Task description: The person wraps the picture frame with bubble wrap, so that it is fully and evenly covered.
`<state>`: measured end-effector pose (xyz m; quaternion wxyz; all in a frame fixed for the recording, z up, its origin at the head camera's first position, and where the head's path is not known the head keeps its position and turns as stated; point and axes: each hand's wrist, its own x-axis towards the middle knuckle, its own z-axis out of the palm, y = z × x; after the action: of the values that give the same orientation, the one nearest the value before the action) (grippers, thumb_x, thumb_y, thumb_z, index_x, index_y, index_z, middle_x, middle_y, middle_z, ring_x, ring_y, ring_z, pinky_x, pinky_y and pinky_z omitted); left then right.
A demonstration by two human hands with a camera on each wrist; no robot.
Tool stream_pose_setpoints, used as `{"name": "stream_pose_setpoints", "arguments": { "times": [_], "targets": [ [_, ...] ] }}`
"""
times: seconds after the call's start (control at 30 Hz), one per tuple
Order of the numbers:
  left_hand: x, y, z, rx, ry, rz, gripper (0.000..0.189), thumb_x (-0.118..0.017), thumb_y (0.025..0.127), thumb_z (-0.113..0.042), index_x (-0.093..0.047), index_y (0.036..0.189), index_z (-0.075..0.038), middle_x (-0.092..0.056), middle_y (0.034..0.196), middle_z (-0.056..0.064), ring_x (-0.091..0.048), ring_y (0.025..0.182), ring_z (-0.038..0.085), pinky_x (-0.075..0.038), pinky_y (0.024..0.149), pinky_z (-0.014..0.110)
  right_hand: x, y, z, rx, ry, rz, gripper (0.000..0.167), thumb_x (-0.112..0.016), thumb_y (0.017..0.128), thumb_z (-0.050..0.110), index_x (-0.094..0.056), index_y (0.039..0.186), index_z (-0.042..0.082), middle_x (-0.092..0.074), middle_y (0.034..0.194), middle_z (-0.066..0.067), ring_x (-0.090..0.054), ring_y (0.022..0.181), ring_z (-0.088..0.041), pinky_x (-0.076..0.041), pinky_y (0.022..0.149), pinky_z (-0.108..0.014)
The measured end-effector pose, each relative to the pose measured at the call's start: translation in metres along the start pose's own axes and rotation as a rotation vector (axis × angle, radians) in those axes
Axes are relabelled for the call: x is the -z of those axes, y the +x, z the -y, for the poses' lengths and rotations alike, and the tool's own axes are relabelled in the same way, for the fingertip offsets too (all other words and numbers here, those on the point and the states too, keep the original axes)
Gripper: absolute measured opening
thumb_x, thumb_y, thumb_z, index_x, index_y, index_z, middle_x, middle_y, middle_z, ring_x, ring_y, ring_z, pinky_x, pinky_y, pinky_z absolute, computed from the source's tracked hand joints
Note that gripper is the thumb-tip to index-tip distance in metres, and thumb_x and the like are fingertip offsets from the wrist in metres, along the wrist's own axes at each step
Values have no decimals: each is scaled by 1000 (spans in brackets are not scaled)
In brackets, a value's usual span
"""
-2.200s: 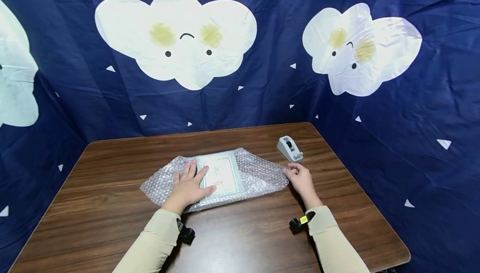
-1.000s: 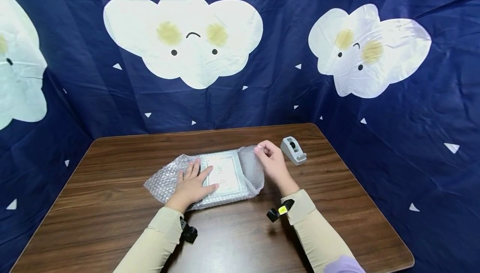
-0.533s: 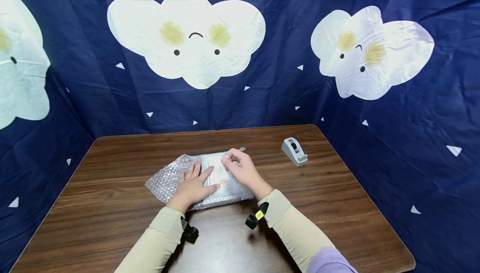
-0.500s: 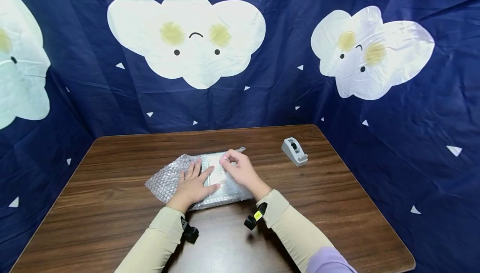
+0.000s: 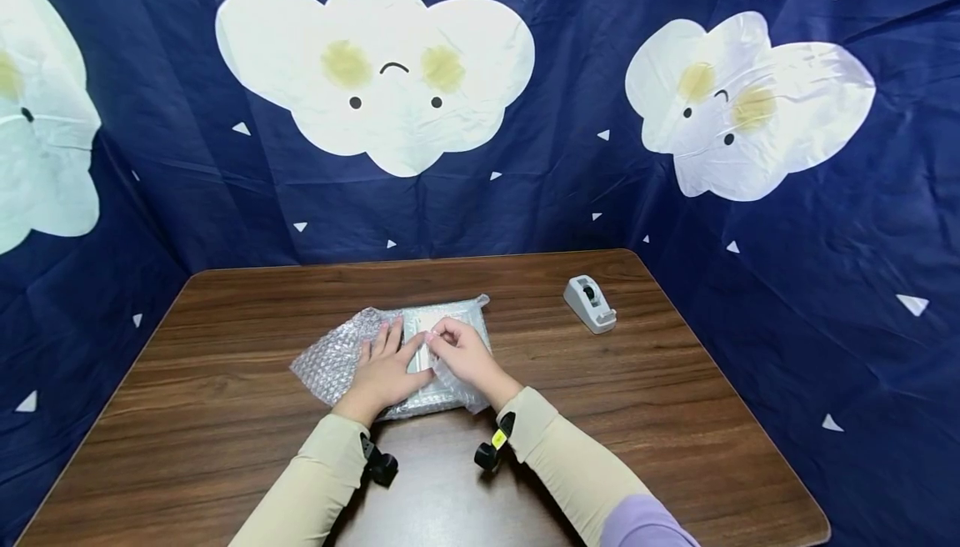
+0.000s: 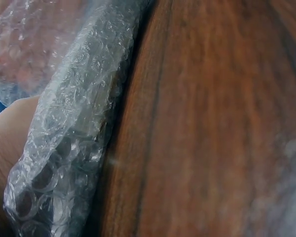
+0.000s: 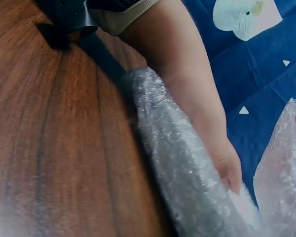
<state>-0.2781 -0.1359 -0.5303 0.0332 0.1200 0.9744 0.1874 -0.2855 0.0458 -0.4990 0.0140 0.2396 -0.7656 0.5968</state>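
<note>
A flat picture frame point(image 5: 422, 314) with a pale green border lies on a sheet of bubble wrap point(image 5: 330, 360). My left hand point(image 5: 380, 378) rests on the frame's left side with fingers spread, its thumb pointing right. With thumb and forefinger, my right hand point(image 5: 463, 357) pinches the edge of the wrap's right flap, drawn over the frame toward my left thumb. The raised flap point(image 7: 281, 173) shows at the right of the right wrist view. Seen from the left wrist, clear wrap point(image 6: 79, 94) covers the frame's near edge. The frame's middle is partly hidden by my hands.
On the wooden table point(image 5: 675, 414), a light grey tape dispenser point(image 5: 590, 303) stands at the back right. Dark blue cloth point(image 5: 450, 213) with white clouds hangs behind the table and along its sides.
My right hand has moved left from beyond the frame's right side, carrying the wrap's right flap over the frame. My left hand has stayed on the frame's left side.
</note>
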Motion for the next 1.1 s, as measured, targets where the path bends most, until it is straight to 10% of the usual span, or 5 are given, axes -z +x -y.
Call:
{"name": "stream_pose_setpoints", "arguments": {
  "times": [0.43, 0.63, 1.1],
  "targets": [
    [2, -1, -4, -22, 11, -17, 81, -48, 93, -68, -37, 159, -22, -3, 169, 19, 2, 154, 43, -2, 118, 68, -2, -3, -10, -171, 183, -97, 18, -58, 98, 0, -57, 84, -10, -54, 66, 3, -49, 61, -5, -40, 58, -18],
    [2, -2, 0, -56, -9, -51, 71, -51, 96, -58, -42, 156, -22, -7, 168, 20, 0, 154, 43, -3, 118, 68, -5, 1, -17, -236, 201, -148, 20, -60, 95, 6, -56, 75, 7, -53, 63, 5, -46, 60, -7, -38, 57, -20],
    [6, 4, 15, -90, -83, -45, 51, -32, 104, -27, -51, 151, -25, -16, 168, 14, -2, 154, 41, 4, 117, 67, -11, 2, -12, -316, 180, -147, 37, -50, 106, 20, -64, 84, -6, -60, 59, 1, -56, 65, -12, -44, 67, -23]
  ]
}}
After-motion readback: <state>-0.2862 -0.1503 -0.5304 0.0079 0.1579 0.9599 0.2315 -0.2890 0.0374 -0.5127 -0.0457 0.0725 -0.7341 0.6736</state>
